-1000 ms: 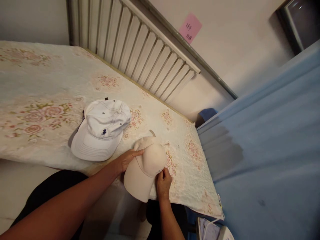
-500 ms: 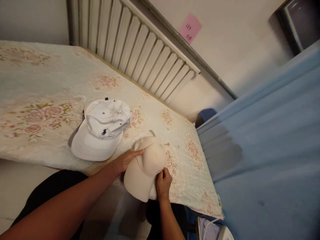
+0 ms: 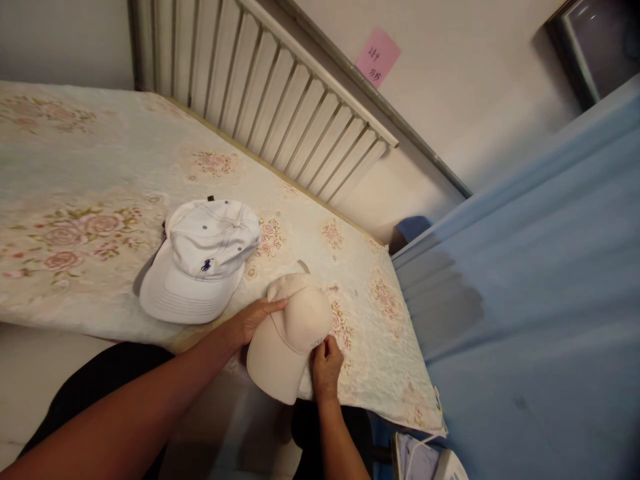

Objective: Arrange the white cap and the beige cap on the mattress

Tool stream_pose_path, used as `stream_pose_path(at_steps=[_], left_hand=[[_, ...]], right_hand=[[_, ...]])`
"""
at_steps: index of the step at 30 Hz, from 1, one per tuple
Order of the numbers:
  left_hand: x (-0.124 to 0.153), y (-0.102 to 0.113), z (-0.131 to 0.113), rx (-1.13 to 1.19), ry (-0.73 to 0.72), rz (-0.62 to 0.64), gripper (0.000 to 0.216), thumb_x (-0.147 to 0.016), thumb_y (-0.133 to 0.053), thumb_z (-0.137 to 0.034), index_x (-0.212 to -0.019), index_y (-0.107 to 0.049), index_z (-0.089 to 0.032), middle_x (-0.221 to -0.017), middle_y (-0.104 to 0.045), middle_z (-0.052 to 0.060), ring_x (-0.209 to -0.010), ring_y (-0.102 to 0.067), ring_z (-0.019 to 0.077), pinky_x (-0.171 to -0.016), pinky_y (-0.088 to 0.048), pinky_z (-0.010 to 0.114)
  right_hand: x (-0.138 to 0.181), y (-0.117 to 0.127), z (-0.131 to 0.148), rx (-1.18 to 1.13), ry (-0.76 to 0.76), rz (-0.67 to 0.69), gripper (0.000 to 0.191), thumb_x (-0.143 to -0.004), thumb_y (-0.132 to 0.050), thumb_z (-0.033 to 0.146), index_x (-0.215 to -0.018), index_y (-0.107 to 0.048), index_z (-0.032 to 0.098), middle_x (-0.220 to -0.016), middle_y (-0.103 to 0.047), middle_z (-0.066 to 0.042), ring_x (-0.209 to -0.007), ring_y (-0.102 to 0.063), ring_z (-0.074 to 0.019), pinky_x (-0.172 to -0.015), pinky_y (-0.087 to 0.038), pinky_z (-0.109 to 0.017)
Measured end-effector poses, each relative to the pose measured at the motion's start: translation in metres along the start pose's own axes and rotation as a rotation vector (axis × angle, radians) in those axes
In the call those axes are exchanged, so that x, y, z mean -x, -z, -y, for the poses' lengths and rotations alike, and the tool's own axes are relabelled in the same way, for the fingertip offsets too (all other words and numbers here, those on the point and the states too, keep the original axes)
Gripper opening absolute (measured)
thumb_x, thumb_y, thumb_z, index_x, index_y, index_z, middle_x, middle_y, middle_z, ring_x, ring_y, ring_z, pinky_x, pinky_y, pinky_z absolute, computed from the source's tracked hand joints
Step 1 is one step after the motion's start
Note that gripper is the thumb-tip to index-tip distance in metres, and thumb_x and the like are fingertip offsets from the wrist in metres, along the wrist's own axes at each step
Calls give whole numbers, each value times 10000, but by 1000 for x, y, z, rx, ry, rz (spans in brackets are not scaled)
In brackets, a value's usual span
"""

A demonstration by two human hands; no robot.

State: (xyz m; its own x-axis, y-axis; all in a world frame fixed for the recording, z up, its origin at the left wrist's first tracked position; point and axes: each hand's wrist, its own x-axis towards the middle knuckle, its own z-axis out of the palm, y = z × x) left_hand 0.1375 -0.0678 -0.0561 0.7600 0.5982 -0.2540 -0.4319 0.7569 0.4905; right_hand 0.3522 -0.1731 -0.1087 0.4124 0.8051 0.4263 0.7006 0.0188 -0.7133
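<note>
A beige cap (image 3: pixel 290 333) lies at the near edge of a bed covered by a floral quilt (image 3: pixel 90 160), its visor hanging over the edge. My left hand (image 3: pixel 255 317) grips the cap's left side where visor meets crown. My right hand (image 3: pixel 326 367) pinches the crown's right side near some small print. A white cap (image 3: pixel 200 260) with a small dark logo rests flat on the quilt to the left, untouched.
A white slatted headboard (image 3: pixel 280 93) leans against the wall behind the bed. A pink sticky note (image 3: pixel 377 57) is on the wall. A blue panel (image 3: pixel 540 280) fills the right side. Some papers (image 3: pixel 420 460) lie at the bottom right.
</note>
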Motion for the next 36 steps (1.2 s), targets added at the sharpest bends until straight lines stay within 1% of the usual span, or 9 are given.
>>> stream_pose_path(at_steps=[6,10,14,21,26,31,36], left_hand=[[2,-4,-1,2,-21,0,470,-676,-827,-307,-1058,-698,-65,-870,-762,170,-779,-717,291,-835,-542,451],[2,-3,-1,13,-13,-17,449,-680,-825,-292,-1048,-696,-67,-866,-761,173,-774,-718,293,-823,-547,455],[1,-1,-1,-2,-38,-29,419,-676,-829,-282,-1016,-702,-73,-857,-762,165,-762,-719,292,-814,-550,452],[1,2,-2,-46,-68,22,469,-676,-831,-334,-1044,-704,-72,-912,-760,180,-813,-721,305,-871,-529,463],[-1,4,-1,-79,-51,6,480,-675,-830,-331,-1067,-701,-86,-934,-759,181,-844,-718,315,-863,-535,462],[-6,8,2,-103,-77,-29,471,-678,-825,-309,-1077,-697,-94,-938,-758,180,-811,-715,312,-819,-546,472],[-7,9,2,-107,-81,-42,485,-650,-842,-311,-1060,-703,-92,-921,-758,179,-838,-715,323,-821,-543,458]], right_hand=[[0,0,-1,5,3,0,245,-885,-467,263,-658,-529,194,-604,-525,40,-594,-441,-132,-590,-336,-247],[-1,0,-2,11,7,-2,239,-881,-470,258,-660,-531,192,-605,-535,37,-592,-440,-130,-589,-331,-249],[0,0,-2,12,10,-5,241,-883,-473,256,-659,-532,193,-604,-530,40,-588,-434,-130,-584,-324,-248],[0,0,-1,-4,11,-1,230,-878,-474,251,-666,-545,196,-610,-534,40,-589,-432,-132,-586,-327,-251],[0,1,3,-13,11,2,238,-880,-476,256,-657,-533,197,-608,-527,41,-592,-429,-131,-583,-330,-250],[0,1,5,-18,9,7,237,-886,-471,258,-669,-543,196,-617,-535,39,-593,-435,-131,-581,-334,-247],[0,1,4,-13,6,2,241,-884,-475,260,-662,-544,197,-610,-531,41,-589,-429,-131,-577,-327,-248]])
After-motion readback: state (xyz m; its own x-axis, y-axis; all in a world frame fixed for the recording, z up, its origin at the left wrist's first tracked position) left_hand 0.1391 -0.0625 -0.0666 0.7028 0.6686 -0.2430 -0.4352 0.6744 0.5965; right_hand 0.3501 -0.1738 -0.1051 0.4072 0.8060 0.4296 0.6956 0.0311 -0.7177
